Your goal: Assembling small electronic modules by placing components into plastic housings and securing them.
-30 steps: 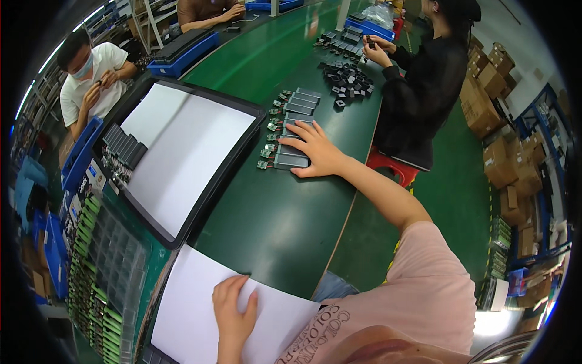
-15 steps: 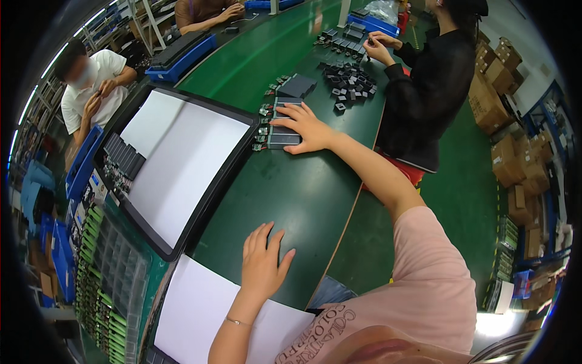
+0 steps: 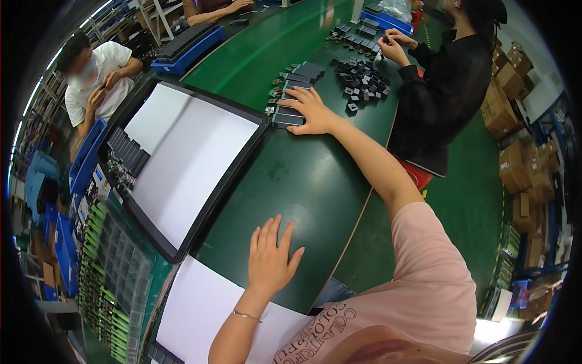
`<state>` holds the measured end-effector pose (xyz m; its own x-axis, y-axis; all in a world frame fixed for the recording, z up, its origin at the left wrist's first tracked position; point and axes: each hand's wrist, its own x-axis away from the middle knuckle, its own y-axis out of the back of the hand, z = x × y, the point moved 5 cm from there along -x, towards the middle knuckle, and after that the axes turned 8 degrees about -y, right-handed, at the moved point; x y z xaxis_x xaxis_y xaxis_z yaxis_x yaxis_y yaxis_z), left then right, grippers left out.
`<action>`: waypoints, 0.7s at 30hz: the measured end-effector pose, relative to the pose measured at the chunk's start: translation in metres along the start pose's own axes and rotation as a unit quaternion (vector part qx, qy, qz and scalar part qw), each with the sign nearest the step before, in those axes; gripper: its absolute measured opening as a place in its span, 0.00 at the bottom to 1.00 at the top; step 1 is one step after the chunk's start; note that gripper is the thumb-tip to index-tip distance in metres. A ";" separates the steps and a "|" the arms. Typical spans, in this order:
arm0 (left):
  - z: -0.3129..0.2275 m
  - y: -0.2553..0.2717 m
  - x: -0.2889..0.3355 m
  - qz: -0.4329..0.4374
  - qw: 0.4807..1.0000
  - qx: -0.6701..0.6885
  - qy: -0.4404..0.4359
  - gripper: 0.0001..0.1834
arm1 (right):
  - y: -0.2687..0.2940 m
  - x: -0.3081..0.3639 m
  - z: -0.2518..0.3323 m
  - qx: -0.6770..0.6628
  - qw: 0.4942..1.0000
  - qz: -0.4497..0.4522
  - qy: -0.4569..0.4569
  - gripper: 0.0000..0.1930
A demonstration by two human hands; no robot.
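Bench (image 3: 291,188), dark green, beneath the rest; black-rimmed tray (image 3: 262,121), towards the left. Row of grey packs (image 3: 303,74), far on the bench, right of the tray's far corner – uneven hand pressure could skew it or knock the wired ends; long axes roughly left to right, those ends pointing left. Right hand (image 3: 314,114), fingers spread over the near packs, none visibly clasped. Left hand (image 3: 271,261), nearer – splayed, holding nothing. Small circuit boards (image 3: 274,96), at the packs' left ends
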<state>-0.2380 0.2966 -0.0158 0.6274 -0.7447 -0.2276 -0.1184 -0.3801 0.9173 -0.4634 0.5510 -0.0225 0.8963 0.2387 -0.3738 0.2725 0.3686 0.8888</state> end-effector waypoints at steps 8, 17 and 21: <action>-0.001 0.003 0.000 0.001 1.000 -0.008 -0.001 0.28 | -0.004 -0.014 -0.005 0.020 0.998 -0.038 -0.040 0.35; -0.001 0.004 -0.003 0.005 1.000 0.007 0.003 0.29 | -0.008 -0.023 -0.007 0.027 0.996 -0.050 -0.068 0.35; -0.001 0.003 -0.004 0.004 1.000 0.012 0.002 0.29 | -0.014 -0.033 -0.013 0.035 0.993 -0.065 -0.096 0.35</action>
<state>-0.2401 0.2984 -0.0116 0.6293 -0.7454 -0.2197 -0.1414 -0.3878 0.9108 -0.5010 0.5497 -0.0258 0.9004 0.0151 -0.4348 0.4075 0.3208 0.8550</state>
